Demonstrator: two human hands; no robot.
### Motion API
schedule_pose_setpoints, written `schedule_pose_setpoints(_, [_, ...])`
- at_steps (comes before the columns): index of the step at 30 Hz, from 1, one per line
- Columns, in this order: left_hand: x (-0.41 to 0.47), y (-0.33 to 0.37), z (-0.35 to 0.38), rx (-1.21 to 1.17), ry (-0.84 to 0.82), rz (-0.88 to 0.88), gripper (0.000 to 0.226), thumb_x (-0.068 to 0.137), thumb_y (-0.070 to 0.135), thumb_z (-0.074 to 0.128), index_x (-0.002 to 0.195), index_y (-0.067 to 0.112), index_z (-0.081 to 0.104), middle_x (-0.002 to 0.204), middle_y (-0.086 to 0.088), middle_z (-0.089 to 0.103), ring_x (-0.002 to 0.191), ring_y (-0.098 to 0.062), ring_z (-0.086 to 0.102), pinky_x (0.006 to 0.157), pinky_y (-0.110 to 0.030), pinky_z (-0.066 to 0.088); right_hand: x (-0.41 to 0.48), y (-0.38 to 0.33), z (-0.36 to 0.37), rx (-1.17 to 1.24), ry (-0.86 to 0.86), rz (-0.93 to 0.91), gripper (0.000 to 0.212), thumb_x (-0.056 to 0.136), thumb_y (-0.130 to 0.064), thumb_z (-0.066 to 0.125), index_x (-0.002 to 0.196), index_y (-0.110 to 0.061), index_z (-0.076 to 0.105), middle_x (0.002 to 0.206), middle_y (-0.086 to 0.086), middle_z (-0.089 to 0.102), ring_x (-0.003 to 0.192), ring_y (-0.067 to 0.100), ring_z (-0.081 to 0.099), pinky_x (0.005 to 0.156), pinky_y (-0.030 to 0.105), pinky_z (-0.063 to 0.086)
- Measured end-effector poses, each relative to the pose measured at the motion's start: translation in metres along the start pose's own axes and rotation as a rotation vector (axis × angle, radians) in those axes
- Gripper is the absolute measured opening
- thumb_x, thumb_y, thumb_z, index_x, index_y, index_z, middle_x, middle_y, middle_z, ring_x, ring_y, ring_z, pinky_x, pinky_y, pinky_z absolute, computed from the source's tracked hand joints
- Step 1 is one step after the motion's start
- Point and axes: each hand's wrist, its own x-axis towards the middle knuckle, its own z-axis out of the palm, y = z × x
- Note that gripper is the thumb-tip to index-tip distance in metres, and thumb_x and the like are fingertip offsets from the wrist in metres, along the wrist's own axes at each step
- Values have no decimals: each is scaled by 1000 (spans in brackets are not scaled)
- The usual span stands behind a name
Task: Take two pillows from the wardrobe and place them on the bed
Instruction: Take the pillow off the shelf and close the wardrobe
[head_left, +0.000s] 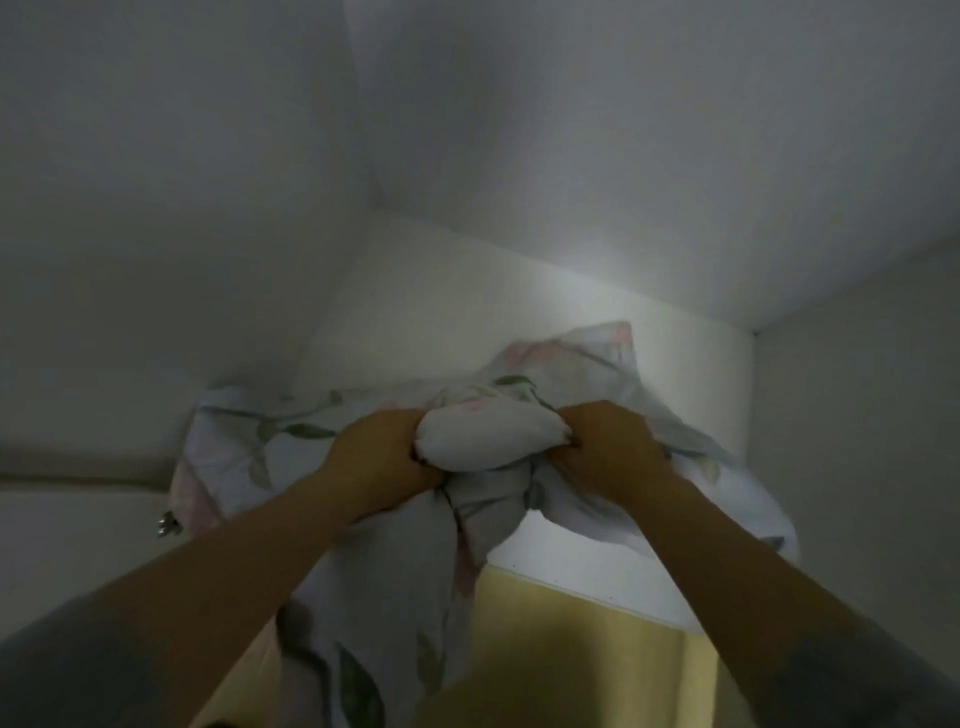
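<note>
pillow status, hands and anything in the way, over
Hands: left hand and right hand both grip the floral pillow, bunched between them. Pillow on wardrobe shelf, part hanging over the edge. Nothing seen blocking.

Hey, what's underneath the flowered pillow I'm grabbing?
The pillow rests on a white shelf, and its hanging part drapes in front of a yellow surface below. Whatever lies beneath its middle is hidden.

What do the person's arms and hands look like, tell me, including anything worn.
Two bare hands, the left hand and the right hand: no gloves, and no ring, watch or bracelet shows. The left forearm and right forearm are bare. Near the bottom corners the arms turn dark and blurred, so whether a sleeve starts there cannot be told.
</note>
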Motion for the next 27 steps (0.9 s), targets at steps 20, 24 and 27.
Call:
schedule_pose_setpoints(20, [-255,193,-214,131,44,224,80,40,62,54,108,21,64,105,-4,69,94,-21,63,72,-23,39,-238,-130,-255,208,182,-18,69,65,-66,38,97,-11,66,93,8,67,90,22,61,72,24,34])
schedule_pose_setpoints(24, [-300,221,-241,109,69,274,86,40,66,51,111,18,64,108,-4,69,97,-19,63,79,-24,44,-284,-156,-300,195,170,29,54,81,-67,46,79,-15,61,73,3,58,75,14,56,77,31,45])
schedule_pose_setpoints(27, [-345,256,-257,119,89,311,82,40,67,50,106,21,64,105,-1,68,98,-18,62,78,-22,41,-335,-168,-336,234,300,9,43,83,-50,56,79,-9,67,85,14,69,85,22,63,76,31,43])
